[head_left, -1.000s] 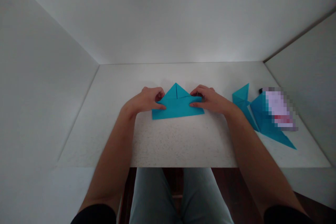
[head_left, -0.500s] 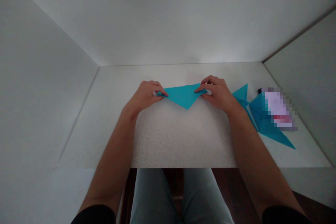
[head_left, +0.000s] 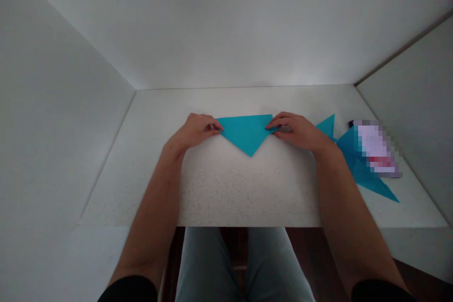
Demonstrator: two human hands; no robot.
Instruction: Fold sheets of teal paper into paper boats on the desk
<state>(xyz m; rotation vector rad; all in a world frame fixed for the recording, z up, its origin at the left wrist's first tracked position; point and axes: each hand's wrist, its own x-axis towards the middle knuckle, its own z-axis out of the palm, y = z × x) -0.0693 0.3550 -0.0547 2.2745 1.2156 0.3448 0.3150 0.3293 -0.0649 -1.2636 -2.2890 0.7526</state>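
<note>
A folded sheet of turquoise paper [head_left: 247,133] is stretched between my hands over the white table, one corner pointing toward me. My left hand [head_left: 200,129] pinches its left end, thumb and fingers closed on it. At the right end my right hand [head_left: 290,130] grips the paper in the same way, with a small folded tip showing between the fingers. My palms hide the outermost ends of the sheet.
On the right lie folded turquoise paper shapes [head_left: 368,174], partly behind my right forearm. A blurred pale purple object [head_left: 373,144] overlaps them. White walls [head_left: 244,23] enclose the white tabletop [head_left: 247,193] at the back and sides.
The turquoise paper has come slightly nearer to me and shows more of its face. Both my hands have lowered a little, still holding its ends.
</note>
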